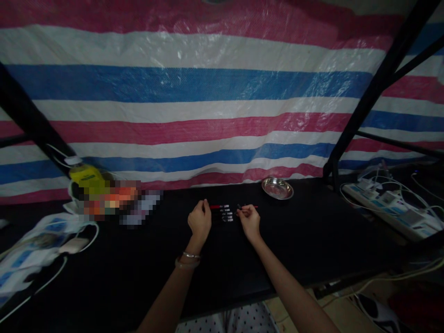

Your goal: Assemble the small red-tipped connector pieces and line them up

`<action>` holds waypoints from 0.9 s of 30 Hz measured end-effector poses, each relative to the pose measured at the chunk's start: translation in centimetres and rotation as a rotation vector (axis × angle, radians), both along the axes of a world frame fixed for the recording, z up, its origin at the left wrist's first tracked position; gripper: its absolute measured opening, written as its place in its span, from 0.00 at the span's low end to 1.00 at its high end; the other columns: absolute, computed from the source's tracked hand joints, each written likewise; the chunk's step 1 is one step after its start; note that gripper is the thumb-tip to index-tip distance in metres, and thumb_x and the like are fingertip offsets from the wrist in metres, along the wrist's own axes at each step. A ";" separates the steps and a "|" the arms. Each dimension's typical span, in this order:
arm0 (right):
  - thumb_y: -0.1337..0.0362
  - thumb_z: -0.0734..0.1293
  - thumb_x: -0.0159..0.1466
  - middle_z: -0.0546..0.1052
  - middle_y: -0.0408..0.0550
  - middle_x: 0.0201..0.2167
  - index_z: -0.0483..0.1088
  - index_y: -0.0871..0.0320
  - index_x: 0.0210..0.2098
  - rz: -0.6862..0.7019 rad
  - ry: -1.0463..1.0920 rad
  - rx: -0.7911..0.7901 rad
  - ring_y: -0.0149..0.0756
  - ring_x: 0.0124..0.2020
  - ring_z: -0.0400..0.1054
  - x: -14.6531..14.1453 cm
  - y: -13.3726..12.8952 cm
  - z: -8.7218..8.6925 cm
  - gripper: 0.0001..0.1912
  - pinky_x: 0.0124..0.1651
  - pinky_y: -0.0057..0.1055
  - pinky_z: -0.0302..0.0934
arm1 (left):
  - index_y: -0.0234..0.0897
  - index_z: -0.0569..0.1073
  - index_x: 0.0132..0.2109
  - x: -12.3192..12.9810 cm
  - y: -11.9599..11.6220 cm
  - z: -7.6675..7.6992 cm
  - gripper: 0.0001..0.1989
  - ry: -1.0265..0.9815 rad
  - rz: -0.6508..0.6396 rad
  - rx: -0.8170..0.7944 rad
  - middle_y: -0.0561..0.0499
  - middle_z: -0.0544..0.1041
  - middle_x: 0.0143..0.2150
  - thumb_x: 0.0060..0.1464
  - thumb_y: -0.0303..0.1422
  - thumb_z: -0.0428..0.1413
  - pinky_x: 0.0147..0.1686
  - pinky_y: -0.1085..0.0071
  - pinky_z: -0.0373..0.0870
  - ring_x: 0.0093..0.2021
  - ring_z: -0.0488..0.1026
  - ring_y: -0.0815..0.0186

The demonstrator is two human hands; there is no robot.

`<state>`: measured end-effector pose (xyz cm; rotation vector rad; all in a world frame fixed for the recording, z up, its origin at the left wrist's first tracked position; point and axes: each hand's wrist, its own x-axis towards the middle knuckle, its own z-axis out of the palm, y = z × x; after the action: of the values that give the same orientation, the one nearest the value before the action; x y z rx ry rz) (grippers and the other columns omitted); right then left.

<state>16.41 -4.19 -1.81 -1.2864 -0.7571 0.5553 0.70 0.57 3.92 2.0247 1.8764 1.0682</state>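
Several slim pens (225, 214) with clear, shiny ends lie side by side on the black tabletop (159, 259); the farthest one is red. My left hand (200, 219) is at their left end, fingers curled together, and what it holds, if anything, is hidden. To the right of the row, my right hand (249, 221) pinches a small dark piece at its fingertips. A thin red item (255, 206) shows just behind those fingers; whether it is held is unclear.
A round metal dish (277, 188) stands at the back right. A yellow bottle (86, 178) and blurred items are at the back left. Power strips (395, 208) with white cables lie at both sides. Dark metal posts (364, 101) frame a striped sheet (194, 83).
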 end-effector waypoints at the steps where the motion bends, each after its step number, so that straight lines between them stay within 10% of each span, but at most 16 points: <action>1: 0.53 0.70 0.49 0.72 0.41 0.23 0.63 0.56 0.28 0.003 -0.011 -0.004 0.32 0.24 0.69 0.0 0.1 -0.1 0.16 0.28 0.29 0.64 | 0.38 0.72 0.33 0.1 -0.1 0.1 0.17 0.007 -0.005 -0.009 0.50 0.73 0.26 0.61 0.39 0.42 0.24 0.73 0.52 0.25 0.69 0.66; 27: 0.57 0.69 0.52 0.73 0.43 0.25 0.66 0.57 0.28 0.075 -0.104 0.081 0.32 0.27 0.68 -3.9 1.6 1.9 0.12 0.31 0.28 0.61 | 0.37 0.71 0.36 1.2 -1.3 -0.2 0.05 -0.029 -0.239 0.109 0.50 0.76 0.34 0.49 0.31 0.53 0.34 0.69 0.65 0.31 0.73 0.65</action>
<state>12.50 -2.58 0.13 -1.2231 -0.9085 0.5164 1.93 -0.72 3.71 2.2117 1.5439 1.1489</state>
